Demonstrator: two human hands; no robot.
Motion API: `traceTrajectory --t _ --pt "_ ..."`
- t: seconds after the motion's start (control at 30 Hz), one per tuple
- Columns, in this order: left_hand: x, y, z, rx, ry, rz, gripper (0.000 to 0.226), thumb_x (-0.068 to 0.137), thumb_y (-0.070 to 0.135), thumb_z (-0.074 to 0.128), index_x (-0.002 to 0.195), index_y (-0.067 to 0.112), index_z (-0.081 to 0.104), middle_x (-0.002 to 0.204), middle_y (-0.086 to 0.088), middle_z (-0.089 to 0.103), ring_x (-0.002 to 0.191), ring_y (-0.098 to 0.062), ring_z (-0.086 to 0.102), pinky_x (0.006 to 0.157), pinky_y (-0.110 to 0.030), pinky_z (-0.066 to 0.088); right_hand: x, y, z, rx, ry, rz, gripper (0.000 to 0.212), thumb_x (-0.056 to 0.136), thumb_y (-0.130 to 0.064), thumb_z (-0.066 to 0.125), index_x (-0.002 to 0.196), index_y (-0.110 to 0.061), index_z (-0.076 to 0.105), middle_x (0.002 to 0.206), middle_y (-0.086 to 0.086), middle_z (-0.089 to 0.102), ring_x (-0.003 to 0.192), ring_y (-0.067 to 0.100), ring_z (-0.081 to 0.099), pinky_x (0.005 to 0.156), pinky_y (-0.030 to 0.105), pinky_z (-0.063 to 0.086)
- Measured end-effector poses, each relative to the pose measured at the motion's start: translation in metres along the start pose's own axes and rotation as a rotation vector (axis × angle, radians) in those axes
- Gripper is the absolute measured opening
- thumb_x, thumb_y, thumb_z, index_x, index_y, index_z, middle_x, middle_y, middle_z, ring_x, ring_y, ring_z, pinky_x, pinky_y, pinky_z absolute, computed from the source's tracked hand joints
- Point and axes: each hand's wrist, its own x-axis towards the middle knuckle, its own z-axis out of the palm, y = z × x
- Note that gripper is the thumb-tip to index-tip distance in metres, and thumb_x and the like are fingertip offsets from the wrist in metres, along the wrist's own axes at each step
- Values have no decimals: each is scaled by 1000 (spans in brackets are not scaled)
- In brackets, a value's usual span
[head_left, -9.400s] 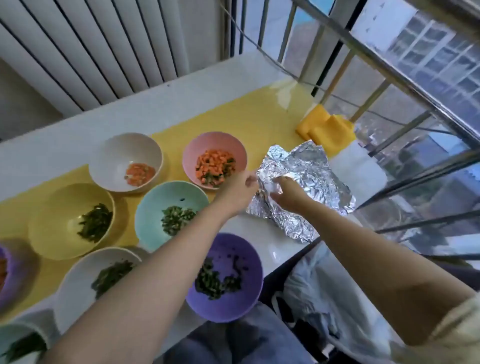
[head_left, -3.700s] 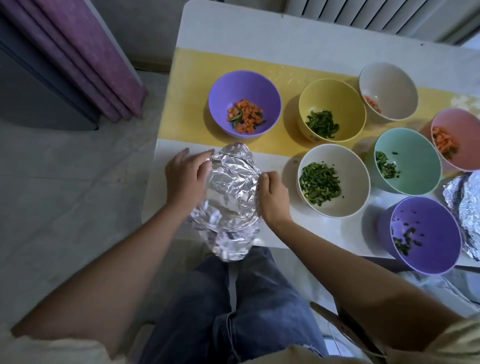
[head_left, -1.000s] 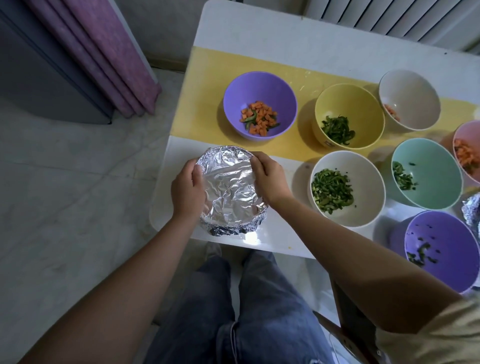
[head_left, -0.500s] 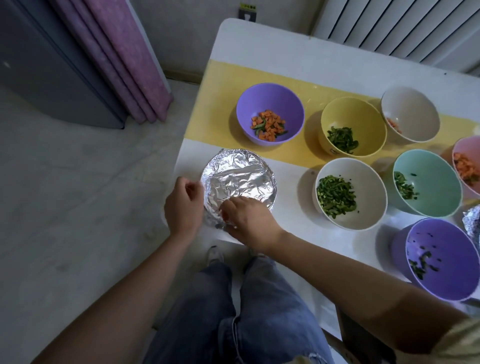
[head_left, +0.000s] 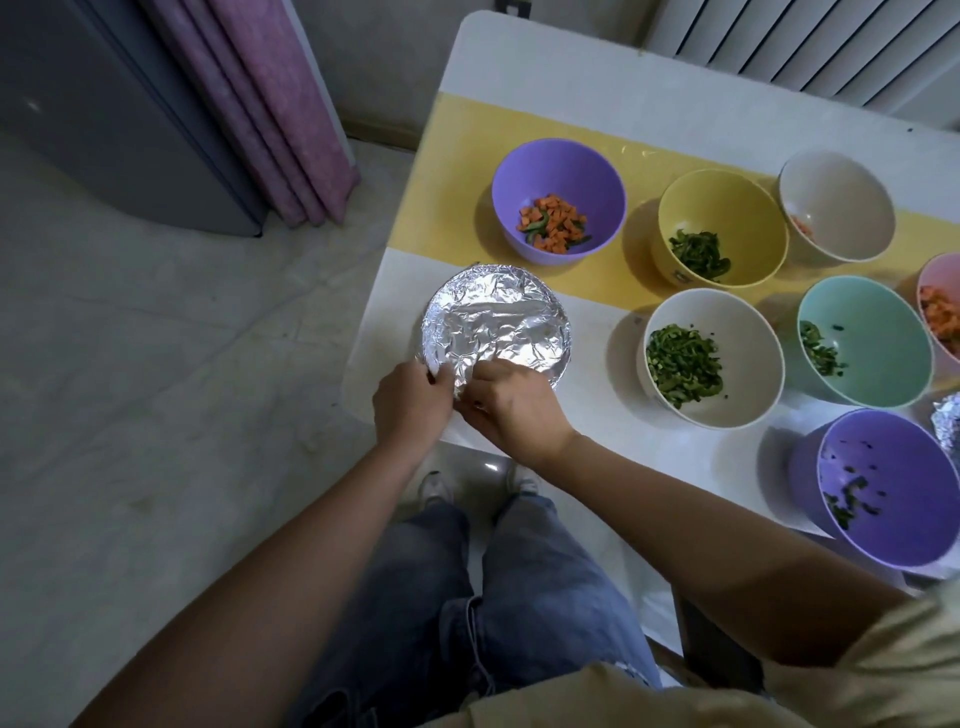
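Near the table's (head_left: 597, 447) left front corner sits a foil-covered bowl (head_left: 493, 325). Left hand (head_left: 410, 402) and right hand (head_left: 511, 408), side by side at its near rim, both pinch the foil's edge, fingers curled.

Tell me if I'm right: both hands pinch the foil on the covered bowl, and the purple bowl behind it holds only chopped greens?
Not quite: the head view shows the purple bowl holding mostly orange diced pieces with a few green strips. The left hand and right hand do pinch the foil.
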Motion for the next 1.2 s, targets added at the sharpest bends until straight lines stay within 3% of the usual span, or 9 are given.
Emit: traceTrajectory --t 0.07,0.17,0.3,0.47,0.63,0.8,0.93,1.03,1.2 --pt "0 4 -1 -59 -59 -53 41 89 43 43 79 6 59 80 -18 71 74 -37 70 77 -47 58 4 -5 3 -14 12 35 24 79 -18 53 60 -7 62 61 8 53 55 30 55 48 32 41" --pt "2 7 -1 -138 -124 -132 22 91 22 44 85 5 57 82 -21 70 72 -37 71 74 -51 60 3 -7 1 -98 -20 53 15 75 -22 68 67 -9 64 66 6 56 60 29 57 57 33 38" --pt "10 9 -3 -145 -94 -105 27 91 18 38 91 2 60 83 -21 70 73 -35 72 77 -51 59 -4 -1 -9 -178 -64 58 28 63 -25 84 67 -12 60 69 4 57 61 28 57 63 34 36" --pt "4 13 -3 -161 -129 -147 33 92 28 44 84 1 60 86 -26 69 74 -40 71 77 -53 59 4 -2 -9 -148 -38 -9 24 67 -11 76 55 -12 55 62 4 52 56 27 52 58 32 35" --pt "15 5 4 -163 -96 -112 50 69 33 35 88 -4 62 88 -24 70 81 -40 70 77 -53 58 4 -1 -4 -122 -26 -12 16 74 -18 72 62 -12 62 67 5 55 62 28 55 58 33 35" --pt "12 7 6 -170 -120 -113 54 74 42 39 94 -2 63 94 -23 70 86 -39 69 82 -52 57 4 4 -2 -56 -35 47 16 73 -17 77 65 -10 64 67 6 57 61 30 57 57 32 39" --pt "10 12 0 -75 -82 -87 36 89 23 44 98 -6 62 97 -25 69 88 -41 68 82 -49 56 9 0 3 17 4 81 16 75 -17 67 61 -9 64 64 6 57 57 30 56 52 32 45" --pt "9 14 -4 -86 -67 -56 41 85 31 43 93 -3 65 92 -24 69 85 -40 69 80 -48 57 10 -2 5 37 35 102 15 73 -18 67 61 -9 66 63 6 59 58 30 58 51 31 47" --pt "5 15 -9 -29 17 -38 30 92 17 49 77 -3 65 81 -26 68 81 -41 66 69 -39 49 13 -3 5 67 57 120 12 71 -14 65 61 -7 66 63 6 60 59 30 59 50 29 46"
